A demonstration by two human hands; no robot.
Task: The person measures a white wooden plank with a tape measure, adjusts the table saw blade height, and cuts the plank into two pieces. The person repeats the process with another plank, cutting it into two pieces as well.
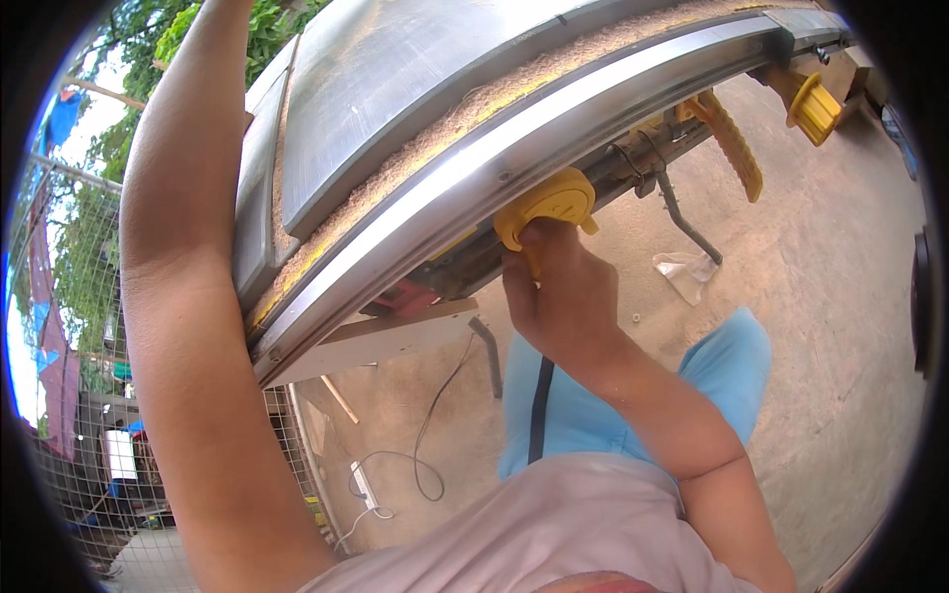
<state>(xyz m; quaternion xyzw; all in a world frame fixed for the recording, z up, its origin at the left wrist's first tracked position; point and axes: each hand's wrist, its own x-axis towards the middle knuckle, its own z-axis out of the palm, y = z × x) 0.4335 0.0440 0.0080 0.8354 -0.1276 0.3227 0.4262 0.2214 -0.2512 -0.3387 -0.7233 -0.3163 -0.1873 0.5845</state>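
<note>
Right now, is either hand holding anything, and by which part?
The right hand grips the round yellow piece by its lower side. The left hand is out of view, so its hold cannot be told.

So from my end, the desk [395, 89] is smooth grey metal, with a line of sawdust [425, 148] sitting along its front edge, right beside the silver rail [474, 163]. Down on the concrete floor [820, 296] I've got a white power strip [365, 486], a dark cable [419, 450] looping loosely, a pale scrap [684, 274] and some tiny ring [636, 318].
</note>
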